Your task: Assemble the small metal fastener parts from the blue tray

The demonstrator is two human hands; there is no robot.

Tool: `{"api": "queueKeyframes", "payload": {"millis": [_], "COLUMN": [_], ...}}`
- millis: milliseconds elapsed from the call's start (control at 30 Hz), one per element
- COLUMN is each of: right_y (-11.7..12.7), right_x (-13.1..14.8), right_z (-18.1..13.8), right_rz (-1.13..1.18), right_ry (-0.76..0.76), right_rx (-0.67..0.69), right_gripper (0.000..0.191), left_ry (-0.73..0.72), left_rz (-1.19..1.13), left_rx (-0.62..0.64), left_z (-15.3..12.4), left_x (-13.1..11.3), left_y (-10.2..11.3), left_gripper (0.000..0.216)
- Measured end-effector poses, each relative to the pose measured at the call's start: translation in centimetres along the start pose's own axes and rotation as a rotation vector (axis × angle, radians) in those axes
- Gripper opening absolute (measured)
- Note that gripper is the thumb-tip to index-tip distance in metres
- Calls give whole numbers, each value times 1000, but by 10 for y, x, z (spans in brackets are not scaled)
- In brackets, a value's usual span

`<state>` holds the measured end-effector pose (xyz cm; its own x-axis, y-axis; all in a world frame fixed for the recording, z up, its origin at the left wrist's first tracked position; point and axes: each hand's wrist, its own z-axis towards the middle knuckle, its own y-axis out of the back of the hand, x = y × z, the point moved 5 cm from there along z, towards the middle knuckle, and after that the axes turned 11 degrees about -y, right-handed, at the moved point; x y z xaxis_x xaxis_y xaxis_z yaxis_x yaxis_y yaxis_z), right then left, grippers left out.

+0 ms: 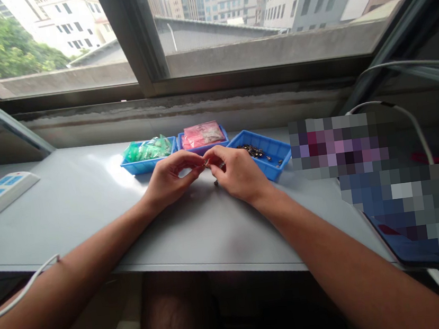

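Note:
My left hand (pixel 173 177) and my right hand (pixel 237 170) meet fingertip to fingertip above the grey table. Between their pinched fingers is a tiny shiny metal piece (pixel 206 164), too small to name. A small dark metal part (pixel 216 183) shows just below my right fingers; whether it lies on the table or hangs from them I cannot tell. Behind my right hand, a blue tray (pixel 277 149) holds many small dark metal parts (pixel 254 151). Beyond my left hand stands a blue tray (pixel 145 166) with green plastic packets (pixel 147 148). Pink packets (pixel 202 134) fill the middle tray.
A white power strip (pixel 1 194) lies at the left edge of the grey table (pixel 88 202). A white cable (pixel 27 289) crosses my left forearm. Blurred-out items (pixel 337 144) and a dark flat device (pixel 409 248) are on the right. Windows rise behind the table.

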<state>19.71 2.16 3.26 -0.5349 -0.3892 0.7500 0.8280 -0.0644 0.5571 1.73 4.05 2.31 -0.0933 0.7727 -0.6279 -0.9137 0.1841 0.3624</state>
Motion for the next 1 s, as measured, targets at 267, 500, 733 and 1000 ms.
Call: {"api": "queueKeyframes", "payload": {"millis": [267, 500, 733, 1000], "right_y": [-2, -3, 4, -1], "right_x": [1, 2, 6, 4], "right_z": [-1, 0, -1, -2], "right_rz": [34, -23, 21, 60], "right_ry": [-12, 1, -12, 26], "right_rx": [-6, -42, -88, -45], "right_gripper": [20, 29, 5, 13], "left_ry": [21, 111, 159, 109], "left_rz": [-26, -31, 101, 208], "left_rx": [-40, -47, 53, 0], "left_z": [0, -1, 0, -1], "left_x": [1, 2, 0, 0], "left_y": [1, 1, 4, 6], "left_gripper": [18, 30, 36, 32]}}
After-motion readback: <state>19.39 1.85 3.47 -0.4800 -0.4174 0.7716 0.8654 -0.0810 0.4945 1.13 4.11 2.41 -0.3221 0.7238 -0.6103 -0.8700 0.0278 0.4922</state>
